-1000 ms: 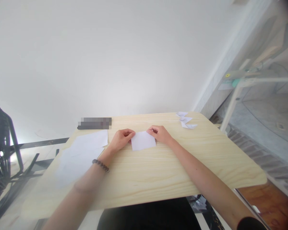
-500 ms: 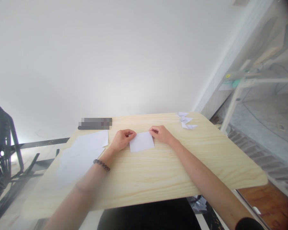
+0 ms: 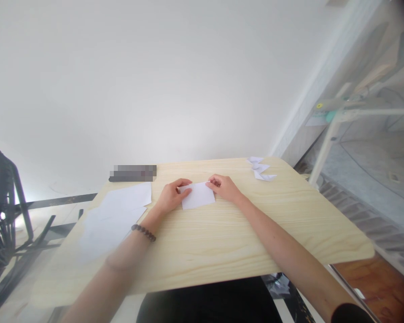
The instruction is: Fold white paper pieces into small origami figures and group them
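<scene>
A small white sheet of paper [image 3: 199, 197] is held between my two hands above the middle of the table. My left hand [image 3: 172, 194] pinches its left edge, thumb on the near face and fingers behind the top. At the upper right corner, my right hand [image 3: 223, 186] grips it between thumb and curled fingers. Whether the sheet is folded I cannot tell. Larger white sheets [image 3: 111, 215] lie overlapping on the table to the left of my left hand. Folded white paper pieces [image 3: 261, 168] rest in a column at the back right.
The light wooden table [image 3: 202, 255] stands against a white wall [image 3: 188, 89]. A dark, blurred-out object [image 3: 133, 174] lies at its back left corner. A black woven chair [image 3: 3, 193] is at the left, and a white metal frame [image 3: 326, 148] stands at the right.
The paper's near edge has risen slightly and the sheet is tilted a little more. My right fingers have shifted slightly left along its top edge; my left fingers reach further behind it.
</scene>
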{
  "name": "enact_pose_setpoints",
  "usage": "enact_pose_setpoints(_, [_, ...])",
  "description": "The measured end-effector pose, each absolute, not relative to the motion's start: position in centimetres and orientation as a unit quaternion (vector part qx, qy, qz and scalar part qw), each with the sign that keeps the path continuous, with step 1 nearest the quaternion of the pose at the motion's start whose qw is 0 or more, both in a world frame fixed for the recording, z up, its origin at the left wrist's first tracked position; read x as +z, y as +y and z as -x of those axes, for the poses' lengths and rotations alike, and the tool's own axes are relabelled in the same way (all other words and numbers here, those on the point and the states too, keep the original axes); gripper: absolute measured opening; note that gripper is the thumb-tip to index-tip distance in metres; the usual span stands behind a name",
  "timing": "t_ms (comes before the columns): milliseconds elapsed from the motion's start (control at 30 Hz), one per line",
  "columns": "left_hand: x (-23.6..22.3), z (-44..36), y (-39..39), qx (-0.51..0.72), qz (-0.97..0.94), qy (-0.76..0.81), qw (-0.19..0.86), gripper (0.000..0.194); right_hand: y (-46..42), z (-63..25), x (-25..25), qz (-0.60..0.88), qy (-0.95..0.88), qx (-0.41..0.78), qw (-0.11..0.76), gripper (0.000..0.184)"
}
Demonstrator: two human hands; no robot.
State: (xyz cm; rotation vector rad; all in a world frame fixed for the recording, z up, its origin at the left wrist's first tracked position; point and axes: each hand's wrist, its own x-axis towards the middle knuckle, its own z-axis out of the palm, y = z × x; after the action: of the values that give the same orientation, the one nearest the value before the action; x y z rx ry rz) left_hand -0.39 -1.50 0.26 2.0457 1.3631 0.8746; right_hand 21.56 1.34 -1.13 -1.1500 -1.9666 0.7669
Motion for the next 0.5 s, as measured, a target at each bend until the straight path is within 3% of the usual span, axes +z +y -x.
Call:
enact_pose_setpoints(267, [-0.17, 0.16, -1.79, 0.218, -0.855, 0.465, 0.074, 0.032, 1.24, -21.28, -1.01, 0.457, -0.766, 0.274, 0.360, 0.021])
enact_pose_setpoints(500, [-0.26, 0.30, -1.74, 0.212, -0.863, 0.456, 0.042, 0.035, 1.07, -21.43, -0.82, 0.411, -0.810, 0.249, 0.337, 0.025])
